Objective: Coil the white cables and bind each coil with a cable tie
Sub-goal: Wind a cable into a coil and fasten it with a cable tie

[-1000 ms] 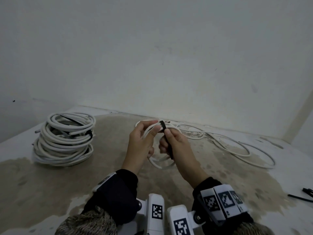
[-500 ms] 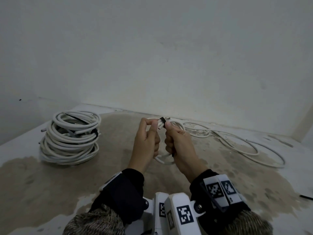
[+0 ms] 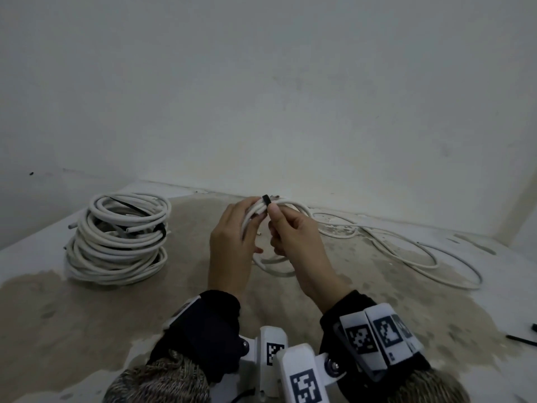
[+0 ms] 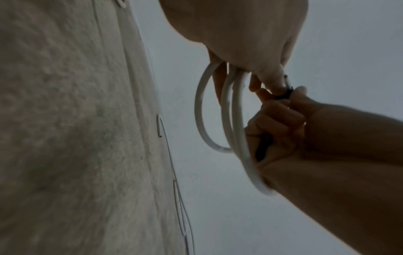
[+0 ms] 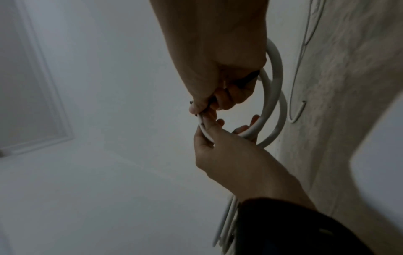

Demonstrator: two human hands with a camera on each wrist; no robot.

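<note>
A small white cable coil (image 3: 273, 264) hangs upright between my hands above the floor. My left hand (image 3: 247, 219) pinches the coil's top strands, its fingers curled round them (image 4: 226, 120). A black cable tie (image 3: 266, 199) wraps the coil's top. My right hand (image 3: 280, 225) pinches the tie just below the coil. The tie's tail (image 4: 260, 148) runs down through that fist. In the right wrist view the coil (image 5: 276, 82) loops behind my right hand (image 5: 213, 96), with the left hand (image 5: 226, 151) below it.
A stack of bound white coils (image 3: 119, 239) sits on the floor at the left. A loose white cable (image 3: 406, 251) trails over the stained floor to the right, by the wall. Spare black ties (image 3: 523, 340) lie at the far right edge.
The hands drew closer together at the coil's top. The tie's band now sits tighter round the strands. Both hands kept their hold.
</note>
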